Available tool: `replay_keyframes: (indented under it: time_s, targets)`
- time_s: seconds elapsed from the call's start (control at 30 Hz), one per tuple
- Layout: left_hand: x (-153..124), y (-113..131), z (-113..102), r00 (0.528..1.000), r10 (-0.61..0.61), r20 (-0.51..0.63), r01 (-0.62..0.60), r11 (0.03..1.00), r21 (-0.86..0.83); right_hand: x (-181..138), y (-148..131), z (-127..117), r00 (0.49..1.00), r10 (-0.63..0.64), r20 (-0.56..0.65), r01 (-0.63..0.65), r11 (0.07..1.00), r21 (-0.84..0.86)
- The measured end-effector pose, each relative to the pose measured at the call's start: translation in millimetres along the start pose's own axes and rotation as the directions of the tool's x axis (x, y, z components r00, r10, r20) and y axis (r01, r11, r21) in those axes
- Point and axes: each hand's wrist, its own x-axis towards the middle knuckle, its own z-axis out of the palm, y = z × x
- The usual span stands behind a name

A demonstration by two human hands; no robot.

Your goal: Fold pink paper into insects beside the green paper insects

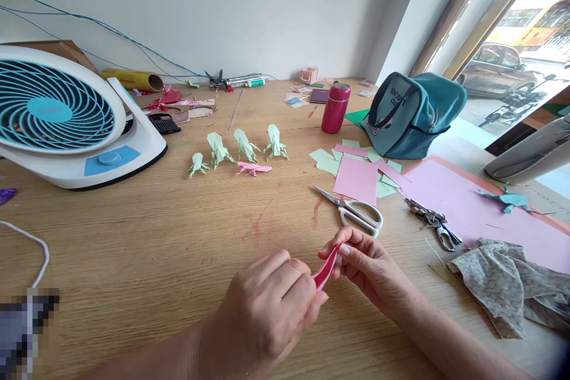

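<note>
Left hand (271, 297) and right hand (371, 267): grip of each clamped on the folded pink paper (326, 273), above the near bench (155, 261), presumably to steady its crease. Scissors (345, 205) lie just beyond, likely for easy reach; farther left, pale-green origami figures (217, 148) stand apart, perhaps for safety.

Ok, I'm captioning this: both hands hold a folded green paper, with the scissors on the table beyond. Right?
Not green: in the head view, the folded paper held by the left hand and right hand is pink. The scissors do lie on the table beyond.
</note>
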Motion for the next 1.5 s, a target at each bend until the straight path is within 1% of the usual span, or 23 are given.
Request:
replay_keyframes:
  time_s: [0.17,0.47,0.7,0.83,1.13,1.23,1.3,1.43,1.5]
  targets:
    - [0.1,1.6,-2.4,1.0,0.006,-0.019,-0.006,1.0,0.0,0.9,-0.5,0.1,1.0,-0.007,-0.003,0.007,1.0,0.001]
    - [0.4,-0.4,-0.6,1.0,0.017,-0.008,-0.017,1.0,-0.017,0.8,-0.6,0.7,1.0,0.003,-0.011,-0.003,1.0,-0.01]
    - [0.5,4.2,-2.6,1.0,-0.011,-0.012,0.011,1.0,-0.014,1.6,-1.0,-0.4,1.0,0.006,-0.02,-0.006,1.0,-0.015]
    - [1.5,5.3,-4.1,1.0,-0.007,-0.012,0.007,1.0,-0.013,0.6,-0.9,0.3,1.0,-0.006,-0.025,0.005,1.0,-0.03]
    - [-1.7,1.0,-4.3,1.0,0.003,0.001,-0.003,1.0,-0.017,0.7,-3.4,0.3,0.995,0.002,-0.097,-0.008,0.998,-0.063]
    - [1.3,-1.2,-7.0,1.0,-0.026,0.001,0.026,0.998,-0.054,1.3,-3.1,0.0,0.997,-0.008,-0.082,0.004,0.999,-0.048]
    - [5.2,-3.8,-8.9,0.998,-0.068,0.008,0.069,0.995,-0.074,1.5,-2.9,0.6,0.996,-0.027,-0.082,0.023,0.999,-0.047]
    - [9.9,-11.9,-9.3,0.988,-0.155,-0.006,0.154,0.984,-0.085,1.8,-3.5,2.8,0.992,-0.044,-0.116,0.034,0.996,-0.087]
    - [9.8,-16.7,-7.9,0.984,-0.176,-0.014,0.174,0.981,-0.09,2.0,-4.0,3.5,0.99,-0.044,-0.136,0.029,0.993,-0.111]
